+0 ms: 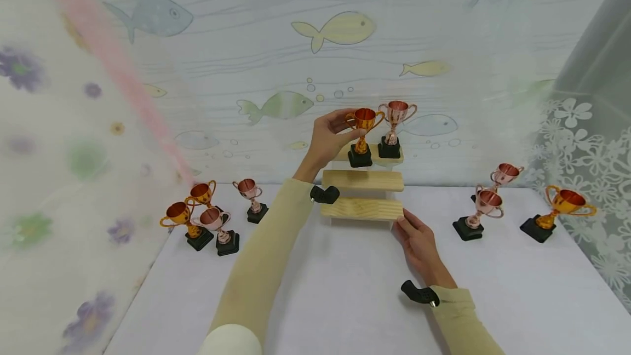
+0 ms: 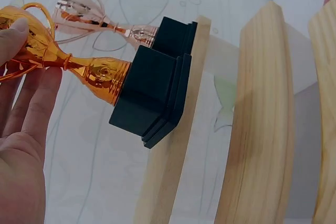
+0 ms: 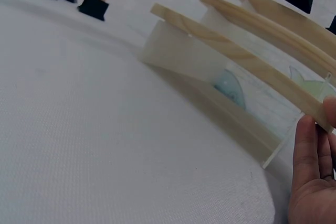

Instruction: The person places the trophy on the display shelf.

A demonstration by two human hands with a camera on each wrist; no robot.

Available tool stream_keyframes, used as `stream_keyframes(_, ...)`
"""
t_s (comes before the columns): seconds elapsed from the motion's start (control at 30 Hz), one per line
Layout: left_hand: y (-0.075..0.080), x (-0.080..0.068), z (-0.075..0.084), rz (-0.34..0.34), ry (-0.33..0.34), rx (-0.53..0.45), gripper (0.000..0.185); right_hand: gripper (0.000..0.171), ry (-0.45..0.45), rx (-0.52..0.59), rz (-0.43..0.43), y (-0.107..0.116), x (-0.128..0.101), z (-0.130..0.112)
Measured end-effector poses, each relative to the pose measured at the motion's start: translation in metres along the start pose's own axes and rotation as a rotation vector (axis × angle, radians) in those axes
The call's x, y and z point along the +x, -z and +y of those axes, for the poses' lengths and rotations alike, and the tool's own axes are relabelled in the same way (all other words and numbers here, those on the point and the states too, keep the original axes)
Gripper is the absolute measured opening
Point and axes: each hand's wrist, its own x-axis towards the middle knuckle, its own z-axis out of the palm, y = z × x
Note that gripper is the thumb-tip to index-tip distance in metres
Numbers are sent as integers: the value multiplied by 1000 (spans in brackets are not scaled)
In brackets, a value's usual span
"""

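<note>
My left hand (image 1: 326,138) grips a gold trophy cup (image 1: 363,119) by its bowl at the top step of a small three-tier wooden stand (image 1: 362,209). In the left wrist view the cup's black base (image 2: 147,95) overlaps the top board's front edge. Beside it, a rose-gold trophy cup (image 1: 396,111) stands upright on the right part of that board. At the lowest board's right end, my right hand (image 1: 418,241) holds the stand, thumb above and fingers underneath in the right wrist view. The middle and lowest boards carry no cups.
On the white table (image 1: 355,289), several gold and rose-gold cups stand at left, among them a rose-gold cup (image 1: 212,219). Two rose-gold cups and a gold cup (image 1: 567,201) stand at right. A fish-patterned curtain (image 1: 276,59) hangs right behind the stand.
</note>
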Motion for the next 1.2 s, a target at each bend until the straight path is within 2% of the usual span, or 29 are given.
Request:
stream_keyframes(0.17,1,7,-5,-9,41,2,46,56,5,0,5,0,1,1)
stream_keyframes(0.43,3,14,-13,-14,103,-58,48,56,13,-8,9,0,1,3)
stream_keyframes(0.7,-1,20,-15,-12,126,-113,48,56,21,-11,8,1,1,2)
stream_keyframes(1.2,-8,21,-19,63,145,-163,49,56,14,6,13,0,-1,2)
